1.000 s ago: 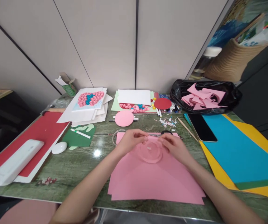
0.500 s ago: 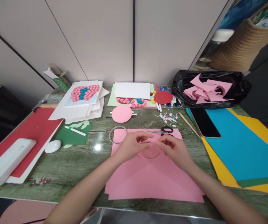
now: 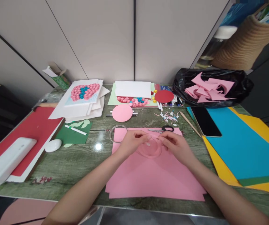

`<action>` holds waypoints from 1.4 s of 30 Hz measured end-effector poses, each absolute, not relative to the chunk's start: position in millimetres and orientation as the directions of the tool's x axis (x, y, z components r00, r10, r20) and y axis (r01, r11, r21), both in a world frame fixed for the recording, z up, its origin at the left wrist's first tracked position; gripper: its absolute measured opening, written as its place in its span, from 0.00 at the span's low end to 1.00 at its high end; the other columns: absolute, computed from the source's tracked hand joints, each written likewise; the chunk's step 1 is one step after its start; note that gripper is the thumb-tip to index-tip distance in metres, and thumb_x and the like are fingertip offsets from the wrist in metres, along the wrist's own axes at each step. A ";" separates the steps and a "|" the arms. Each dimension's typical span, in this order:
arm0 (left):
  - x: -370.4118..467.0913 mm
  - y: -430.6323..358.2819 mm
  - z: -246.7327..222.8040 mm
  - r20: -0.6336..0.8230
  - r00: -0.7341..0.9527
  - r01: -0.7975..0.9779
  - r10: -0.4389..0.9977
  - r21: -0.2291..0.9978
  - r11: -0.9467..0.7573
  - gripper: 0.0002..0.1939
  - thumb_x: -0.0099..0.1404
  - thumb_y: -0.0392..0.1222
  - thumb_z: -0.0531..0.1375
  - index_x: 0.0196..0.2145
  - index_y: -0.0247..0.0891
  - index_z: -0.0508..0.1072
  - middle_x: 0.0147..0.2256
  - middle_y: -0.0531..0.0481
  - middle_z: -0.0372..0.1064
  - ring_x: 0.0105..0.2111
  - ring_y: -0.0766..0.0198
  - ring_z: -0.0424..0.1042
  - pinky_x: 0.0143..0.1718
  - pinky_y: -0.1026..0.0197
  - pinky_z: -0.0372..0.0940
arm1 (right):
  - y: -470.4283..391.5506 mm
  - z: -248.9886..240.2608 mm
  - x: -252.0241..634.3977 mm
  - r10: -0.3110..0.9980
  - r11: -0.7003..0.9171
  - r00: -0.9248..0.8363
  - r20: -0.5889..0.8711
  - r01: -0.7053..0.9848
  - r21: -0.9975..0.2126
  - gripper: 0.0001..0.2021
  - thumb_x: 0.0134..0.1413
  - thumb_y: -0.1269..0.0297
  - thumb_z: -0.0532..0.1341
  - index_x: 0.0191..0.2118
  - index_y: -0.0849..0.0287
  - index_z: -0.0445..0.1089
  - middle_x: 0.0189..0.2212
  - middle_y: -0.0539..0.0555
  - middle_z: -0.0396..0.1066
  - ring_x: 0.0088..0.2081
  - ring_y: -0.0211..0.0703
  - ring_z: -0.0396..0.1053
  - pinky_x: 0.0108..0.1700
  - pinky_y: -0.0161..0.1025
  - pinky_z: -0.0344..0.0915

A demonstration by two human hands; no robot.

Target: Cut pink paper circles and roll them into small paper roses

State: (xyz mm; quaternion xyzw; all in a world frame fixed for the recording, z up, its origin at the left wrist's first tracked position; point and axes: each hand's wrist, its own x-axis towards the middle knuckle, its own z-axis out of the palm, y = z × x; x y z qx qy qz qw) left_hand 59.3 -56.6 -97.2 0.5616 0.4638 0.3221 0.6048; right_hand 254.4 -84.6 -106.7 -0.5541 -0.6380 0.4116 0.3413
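Above a stack of pink paper sheets (image 3: 153, 178), both hands meet at a curled pink paper strip (image 3: 150, 155), which loops down in rings and blends with the sheets behind it. My left hand (image 3: 134, 142) pinches its upper edge between thumb and fingers. From the other side, my right hand (image 3: 174, 143) pinches the strip close to the left fingertips. A small pale spot shows inside the loop; I cannot make out what it is. Scissors (image 3: 167, 128) with black handles lie just beyond the hands, partly hidden by my right hand. A thin grey ring (image 3: 111, 136) lies left of them.
Pink paper circles (image 3: 122, 113) rest on pens at centre. A black bag (image 3: 181, 90) of pink scraps stands back right, a phone (image 3: 206, 122) and coloured sheets (image 3: 249, 147) at right. Left are a white device (image 3: 10, 161), a mouse (image 3: 53, 145) and a rose picture (image 3: 85, 92).
The strip's loop hangs a little wider and more open below the fingers, showing the pale spot. Both hands stay nearly in place, still pinching. The view has tilted slightly.
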 end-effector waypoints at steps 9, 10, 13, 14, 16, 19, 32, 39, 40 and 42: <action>55.5 -51.6 -97.0 -0.220 0.369 0.178 0.903 0.970 0.164 0.12 0.56 0.46 0.60 0.26 0.34 0.76 0.27 0.49 0.72 0.26 0.67 0.66 0.30 0.65 0.60 | -59.9 -124.5 297.5 0.976 0.207 -0.180 0.121 0.940 -0.270 0.11 0.54 0.60 0.57 0.42 0.55 0.72 0.39 0.56 0.72 0.45 0.54 0.63 0.45 0.48 0.56; 55.1 -51.6 -97.1 -0.223 0.378 0.181 0.899 0.970 0.165 0.12 0.57 0.47 0.60 0.26 0.34 0.76 0.28 0.48 0.72 0.27 0.67 0.67 0.31 0.64 0.61 | -59.6 -127.0 298.2 0.976 0.209 -0.185 0.112 0.940 -0.270 0.12 0.54 0.60 0.58 0.43 0.55 0.72 0.39 0.57 0.73 0.46 0.55 0.63 0.45 0.48 0.55; 54.1 -51.3 -97.6 -0.233 0.411 0.179 0.881 0.969 0.173 0.12 0.57 0.46 0.60 0.26 0.34 0.76 0.29 0.47 0.73 0.31 0.64 0.71 0.34 0.64 0.61 | -59.0 -130.8 296.6 0.978 0.203 -0.186 0.091 0.943 -0.263 0.13 0.54 0.61 0.57 0.44 0.57 0.71 0.40 0.58 0.72 0.46 0.56 0.62 0.45 0.49 0.55; 53.8 -51.0 -97.8 -0.232 0.419 0.181 0.878 0.969 0.170 0.12 0.57 0.46 0.60 0.26 0.34 0.76 0.29 0.47 0.74 0.32 0.63 0.71 0.34 0.64 0.61 | -58.4 -131.1 295.9 0.980 0.197 -0.181 0.083 0.943 -0.266 0.12 0.54 0.60 0.57 0.43 0.58 0.71 0.40 0.58 0.72 0.46 0.56 0.62 0.45 0.49 0.55; 53.1 -50.1 -98.1 -0.223 0.426 0.196 0.877 0.969 0.151 0.13 0.57 0.47 0.59 0.26 0.34 0.76 0.28 0.47 0.74 0.32 0.62 0.71 0.34 0.64 0.61 | -56.7 -130.0 295.7 0.983 0.183 -0.172 0.065 0.941 -0.284 0.11 0.54 0.60 0.58 0.40 0.60 0.71 0.39 0.59 0.72 0.46 0.56 0.62 0.45 0.49 0.56; 51.6 -48.0 -98.6 -0.220 0.420 0.241 0.881 0.962 0.126 0.16 0.57 0.49 0.59 0.24 0.33 0.75 0.27 0.46 0.74 0.32 0.62 0.70 0.31 0.65 0.59 | -56.2 -122.4 299.2 0.985 0.168 -0.169 0.027 0.928 -0.332 0.11 0.55 0.58 0.57 0.37 0.60 0.69 0.37 0.58 0.72 0.43 0.53 0.64 0.43 0.46 0.59; 38.7 -42.5 -85.9 -0.229 0.477 0.258 0.849 0.959 0.114 0.14 0.58 0.46 0.57 0.27 0.34 0.77 0.32 0.47 0.75 0.27 0.67 0.66 0.25 0.66 0.54 | -76.3 -74.5 303.5 0.836 0.022 -0.449 -0.315 0.602 -0.798 0.16 0.59 0.50 0.51 0.44 0.55 0.66 0.42 0.55 0.67 0.43 0.48 0.64 0.39 0.39 0.63; 37.2 -42.2 -83.7 -0.216 0.481 0.250 0.850 0.963 0.103 0.13 0.57 0.45 0.56 0.26 0.35 0.77 0.33 0.47 0.75 0.30 0.65 0.67 0.28 0.65 0.56 | -76.9 -71.8 306.6 0.811 0.022 -0.493 -0.315 0.564 -0.825 0.13 0.57 0.54 0.54 0.40 0.56 0.68 0.36 0.54 0.69 0.39 0.46 0.66 0.38 0.39 0.64; 37.0 -42.1 -83.0 -0.221 0.471 0.254 0.854 0.961 0.108 0.13 0.57 0.44 0.56 0.26 0.35 0.77 0.33 0.47 0.75 0.30 0.65 0.67 0.27 0.65 0.56 | -76.6 -71.4 306.6 0.817 0.026 -0.485 -0.313 0.572 -0.820 0.13 0.57 0.53 0.54 0.38 0.56 0.68 0.35 0.53 0.70 0.37 0.46 0.66 0.37 0.39 0.63; 36.4 -41.9 -81.3 -0.236 0.451 0.268 0.861 0.956 0.122 0.13 0.57 0.45 0.57 0.26 0.35 0.76 0.34 0.47 0.75 0.28 0.67 0.65 0.25 0.65 0.54 | -75.9 -71.4 307.1 0.820 0.036 -0.481 -0.311 0.585 -0.810 0.13 0.57 0.53 0.54 0.36 0.56 0.69 0.32 0.52 0.69 0.36 0.45 0.65 0.36 0.38 0.63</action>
